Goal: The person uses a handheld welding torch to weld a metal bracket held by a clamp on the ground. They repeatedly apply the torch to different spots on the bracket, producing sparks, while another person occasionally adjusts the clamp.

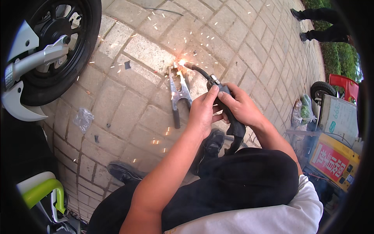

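Note:
My left hand (203,111) and my right hand (239,103) are both wrapped round the black handle of a welding torch (228,115), thumbs on its top. Its curved neck points up and left to a bright arc (182,62), with sparks flying around it. The arc is at the jaws of a silver ground clamp (180,94) with dark grips, lying on the paving just beyond my hands; what exactly is in the jaws is hidden by the glare.
A wheel (60,46) and white bodywork stand at left, green tubing (43,191) below. Small plastic bag (83,119) on the paving (113,93). Right: filled bags (302,109), a yellow machine (333,160), a red vehicle (343,84). Another person's legs (323,17) are at top right.

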`<action>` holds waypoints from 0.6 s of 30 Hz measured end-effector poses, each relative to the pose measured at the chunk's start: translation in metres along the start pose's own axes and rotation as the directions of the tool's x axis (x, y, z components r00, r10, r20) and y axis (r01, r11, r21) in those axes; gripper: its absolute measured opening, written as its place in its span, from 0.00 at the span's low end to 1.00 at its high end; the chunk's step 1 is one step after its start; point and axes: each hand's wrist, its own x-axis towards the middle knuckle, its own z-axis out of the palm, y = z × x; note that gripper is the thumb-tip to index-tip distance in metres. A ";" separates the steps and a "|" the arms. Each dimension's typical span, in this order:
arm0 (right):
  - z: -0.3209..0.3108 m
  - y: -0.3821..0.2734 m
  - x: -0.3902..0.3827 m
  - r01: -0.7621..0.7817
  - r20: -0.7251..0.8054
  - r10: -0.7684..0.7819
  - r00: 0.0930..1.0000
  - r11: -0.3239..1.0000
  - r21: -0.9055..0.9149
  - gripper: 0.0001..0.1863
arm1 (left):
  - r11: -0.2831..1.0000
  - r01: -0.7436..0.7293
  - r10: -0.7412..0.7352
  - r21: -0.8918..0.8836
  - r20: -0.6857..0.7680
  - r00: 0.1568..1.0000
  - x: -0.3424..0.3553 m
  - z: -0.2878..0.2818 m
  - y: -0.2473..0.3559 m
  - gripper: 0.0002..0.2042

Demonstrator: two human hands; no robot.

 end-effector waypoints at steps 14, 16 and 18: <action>0.002 0.001 0.001 0.038 -0.021 -0.037 0.999 0.998 0.047 0.19 | 0.999 -0.023 0.021 -0.044 -0.049 0.999 0.000 0.000 -0.003 0.22; -0.002 -0.002 -0.002 -0.027 0.010 0.026 1.000 0.996 0.084 0.19 | 0.999 -0.029 0.028 -0.028 -0.031 0.999 0.001 0.001 -0.003 0.23; -0.004 -0.003 -0.005 -0.051 0.010 0.050 0.999 0.995 0.085 0.19 | 0.999 -0.035 0.035 -0.019 -0.020 0.999 0.002 0.003 -0.004 0.22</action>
